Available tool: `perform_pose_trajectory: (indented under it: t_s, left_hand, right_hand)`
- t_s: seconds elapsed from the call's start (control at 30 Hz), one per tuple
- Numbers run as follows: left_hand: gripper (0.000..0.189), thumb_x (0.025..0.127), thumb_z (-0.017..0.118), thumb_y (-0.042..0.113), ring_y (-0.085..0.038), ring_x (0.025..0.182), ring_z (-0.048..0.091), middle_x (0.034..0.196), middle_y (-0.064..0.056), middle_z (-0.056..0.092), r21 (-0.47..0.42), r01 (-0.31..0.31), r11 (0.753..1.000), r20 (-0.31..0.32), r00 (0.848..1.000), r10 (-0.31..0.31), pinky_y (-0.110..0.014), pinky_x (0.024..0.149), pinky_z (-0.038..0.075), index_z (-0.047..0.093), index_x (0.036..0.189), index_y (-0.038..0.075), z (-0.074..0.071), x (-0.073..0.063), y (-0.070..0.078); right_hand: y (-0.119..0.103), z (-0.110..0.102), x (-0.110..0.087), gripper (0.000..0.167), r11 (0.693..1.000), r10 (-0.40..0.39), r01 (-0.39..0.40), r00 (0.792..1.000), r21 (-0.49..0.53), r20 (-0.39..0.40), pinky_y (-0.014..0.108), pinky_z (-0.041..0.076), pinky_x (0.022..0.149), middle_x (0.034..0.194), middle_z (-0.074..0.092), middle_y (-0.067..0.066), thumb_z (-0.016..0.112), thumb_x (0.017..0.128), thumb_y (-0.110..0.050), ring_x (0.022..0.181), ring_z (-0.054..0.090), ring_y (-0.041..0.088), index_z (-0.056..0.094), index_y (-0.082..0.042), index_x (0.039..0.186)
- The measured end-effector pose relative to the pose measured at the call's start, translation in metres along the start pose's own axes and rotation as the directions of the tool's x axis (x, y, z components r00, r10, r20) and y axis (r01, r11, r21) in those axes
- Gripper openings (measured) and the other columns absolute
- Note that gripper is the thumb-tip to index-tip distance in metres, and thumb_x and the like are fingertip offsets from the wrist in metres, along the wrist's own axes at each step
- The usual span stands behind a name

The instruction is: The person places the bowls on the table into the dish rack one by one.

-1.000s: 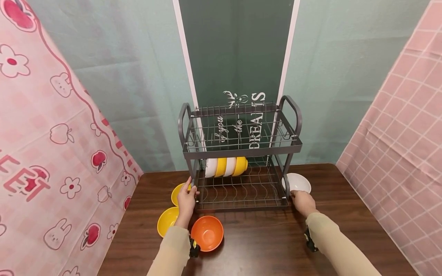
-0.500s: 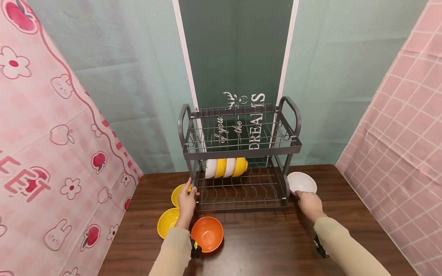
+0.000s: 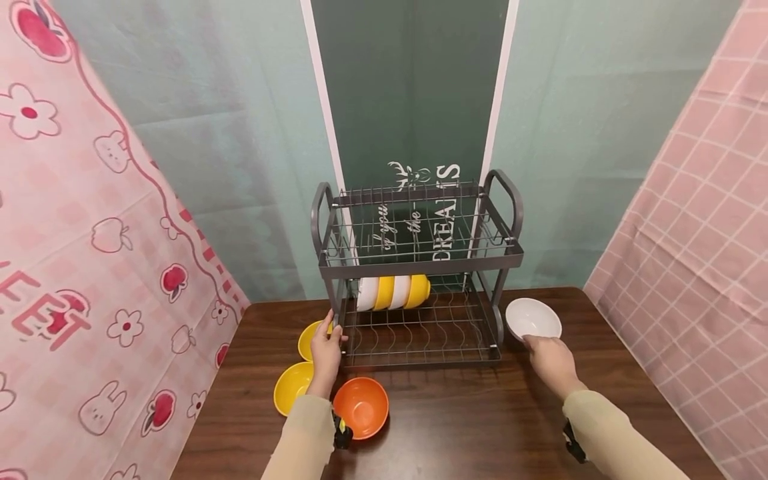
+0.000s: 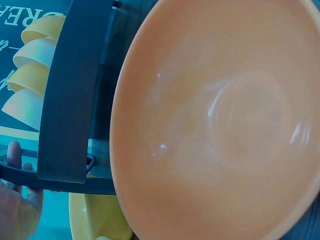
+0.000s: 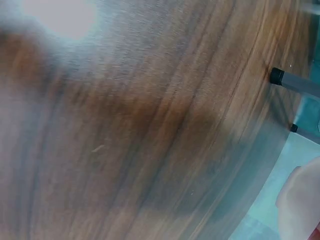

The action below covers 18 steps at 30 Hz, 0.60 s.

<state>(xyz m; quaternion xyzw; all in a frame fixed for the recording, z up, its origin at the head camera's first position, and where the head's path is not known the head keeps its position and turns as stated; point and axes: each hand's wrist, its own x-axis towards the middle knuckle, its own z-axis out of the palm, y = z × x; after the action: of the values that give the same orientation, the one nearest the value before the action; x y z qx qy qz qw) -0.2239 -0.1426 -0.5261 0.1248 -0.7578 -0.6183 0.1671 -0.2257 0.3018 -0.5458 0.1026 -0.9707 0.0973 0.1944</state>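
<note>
In the head view my left hand (image 3: 327,353) holds the lower left front of a two-tier black dish rack (image 3: 420,265); its fingers show at the rack's rail in the left wrist view. My right hand (image 3: 552,363) pinches the near rim of a white bowl (image 3: 536,316), right of the rack. Only a small part of that hand (image 5: 302,200) enters the right wrist view, where the bowl is not clearly visible. On the rack's lower tier, several white and yellow bowls (image 3: 393,292) lie nested on their sides.
Two yellow bowls (image 3: 293,387) sit left of the rack, partly behind my left hand. An orange bowl (image 3: 361,408) stands before the rack, close to my left wrist. Fabric curtains (image 3: 570,167) border the brown wooden table (image 3: 456,420) at the back and sides.
My right hand has moved rightward with the white bowl, away from the rack's right post. The left hand stays on the rack, and the other bowls have not moved.
</note>
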Motion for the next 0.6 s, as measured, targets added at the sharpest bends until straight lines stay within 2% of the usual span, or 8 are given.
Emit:
perform_pose_trajectory:
  t_s: [0.3,0.6]
  left_hand:
    - [0.044,0.095,0.049,0.012,-0.020,0.079,0.063,0.129,-0.014,0.052,0.019,0.023,1.000,0.002,1.000,-0.023,-0.016,0.059,0.043,0.044,0.139,0.018,-0.002,-0.001,-0.001]
    - [0.045,0.096,0.048,0.014,-0.030,0.089,0.062,0.135,-0.011,0.048,0.009,0.044,0.999,0.031,0.999,-0.044,-0.014,0.065,0.044,0.042,0.140,0.022,-0.002,-0.002,0.002]
  right_hand:
    - [-0.011,-0.015,-0.015,0.006,0.998,-0.067,0.069,0.986,0.006,-0.154,0.050,0.047,0.063,0.068,0.068,0.013,0.064,0.077,-0.003,0.064,0.059,0.036,0.068,-0.005,0.082]
    - [-0.019,-0.032,-0.019,0.011,0.985,-0.162,0.171,0.936,0.001,-0.312,0.047,0.048,0.065,0.070,0.069,0.013,0.067,0.071,-0.002,0.065,0.061,0.033,0.068,-0.004,0.082]
